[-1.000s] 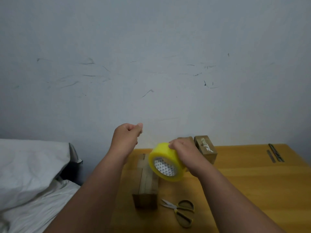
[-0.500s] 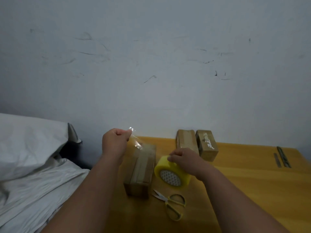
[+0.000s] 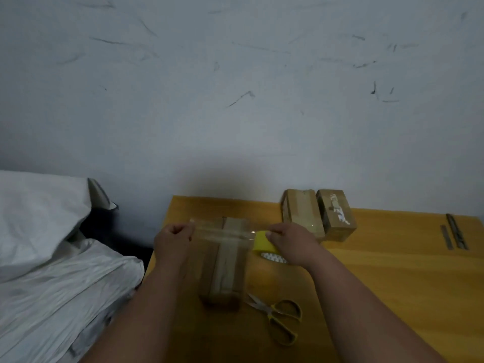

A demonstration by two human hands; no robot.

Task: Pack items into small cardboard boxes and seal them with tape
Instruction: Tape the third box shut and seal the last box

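tape roll (image 3: pixel 264 244): yellow, half hidden under right hand (image 3: pixel 289 242), fingers gripping it
left hand (image 3: pixel 172 238): pinches clear tape strip (image 3: pixel 222 231)
cardboard box (image 3: pixel 222 263): under strip, near desk (image 3: pixel 392 284) left edge
room: bare desk right

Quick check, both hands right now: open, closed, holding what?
Left hand: closed, pinching the free end of the clear tape strip.
Right hand: closed on the yellow tape roll.
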